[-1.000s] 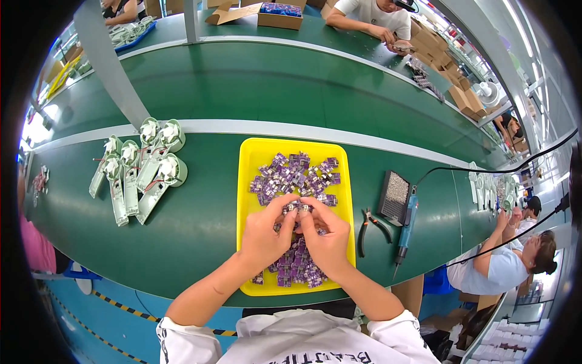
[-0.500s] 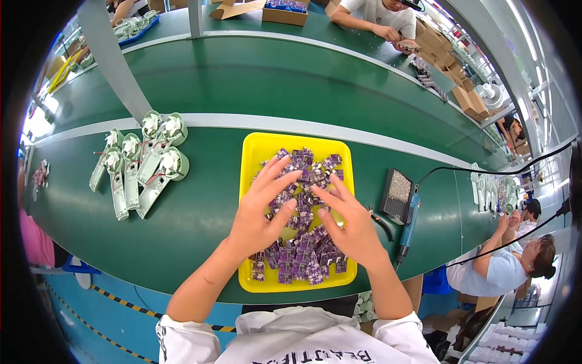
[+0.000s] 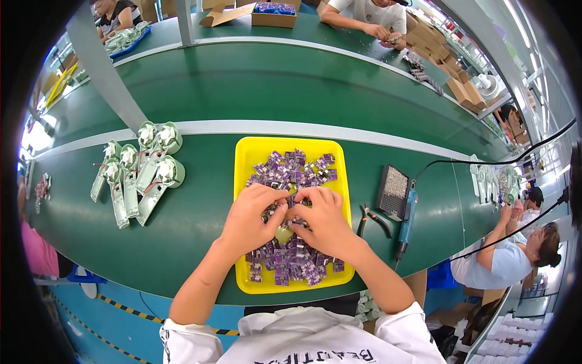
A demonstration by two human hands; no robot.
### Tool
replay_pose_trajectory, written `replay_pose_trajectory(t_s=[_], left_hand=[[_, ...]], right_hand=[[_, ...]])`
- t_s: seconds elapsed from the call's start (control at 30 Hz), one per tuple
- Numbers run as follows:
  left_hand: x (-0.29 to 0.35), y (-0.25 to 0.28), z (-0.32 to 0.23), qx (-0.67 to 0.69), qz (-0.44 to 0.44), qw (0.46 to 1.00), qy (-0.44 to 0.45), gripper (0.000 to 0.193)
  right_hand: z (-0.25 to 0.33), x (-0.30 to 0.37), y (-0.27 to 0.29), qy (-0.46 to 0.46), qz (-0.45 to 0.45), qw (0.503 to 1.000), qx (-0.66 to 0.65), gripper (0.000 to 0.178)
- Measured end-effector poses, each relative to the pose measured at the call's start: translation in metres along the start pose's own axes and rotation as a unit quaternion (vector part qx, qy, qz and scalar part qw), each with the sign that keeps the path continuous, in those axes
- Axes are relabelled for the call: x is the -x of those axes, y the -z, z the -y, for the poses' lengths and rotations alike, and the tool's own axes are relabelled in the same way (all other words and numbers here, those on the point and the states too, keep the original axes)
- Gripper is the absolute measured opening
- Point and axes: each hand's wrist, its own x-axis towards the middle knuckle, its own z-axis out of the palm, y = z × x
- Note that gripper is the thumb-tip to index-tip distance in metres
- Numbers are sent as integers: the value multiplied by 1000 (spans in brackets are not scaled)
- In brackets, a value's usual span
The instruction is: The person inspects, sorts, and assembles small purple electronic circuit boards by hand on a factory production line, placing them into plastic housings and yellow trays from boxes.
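Note:
A yellow tray (image 3: 241, 182) holds many small purple circuit boards (image 3: 294, 261), piled loosely toward its far and near ends. Over the middle of the tray, my left hand (image 3: 251, 218) has its fingers bent down into the boards, thumb toward the right. Facing it, my right hand (image 3: 324, 221) is curled as well, and the fingertips of both hands nearly meet. What sits between the fingers is mostly hidden. Just below the fingertips a patch of bare yellow tray bottom shows.
Left of the tray lie several pale green fan housings (image 3: 139, 176) with wires. To the right are pliers (image 3: 374, 221), a black box of screws (image 3: 394, 193) and a blue electric screwdriver (image 3: 407, 224) with a black cable. Co-workers sit across and at right.
Both hands have moved from above the far boards toward the tray's middle, and their spread fingers have curled inward. The pliers, partly covered before, now show fully.

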Motion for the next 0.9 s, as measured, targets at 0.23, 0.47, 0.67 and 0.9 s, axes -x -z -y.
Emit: replay_pose_trajectory(t_s=[0.23, 0.47, 0.67, 0.9], left_hand=[[-1, 7, -16, 126, 98, 983, 87, 26], [12, -14, 1, 285, 88, 929, 219, 25], [8, -9, -12, 224, 26, 955, 191, 25], [11, -14, -14, 126, -34, 976, 175, 22]], right_hand=[[-7, 4, 22, -27, -46, 995, -89, 24], [5, 7, 17, -169, -36, 948, -269, 25], [4, 10, -9, -228, -67, 816, -527, 29], [22, 0, -14, -264, -156, 787, -535, 29]])
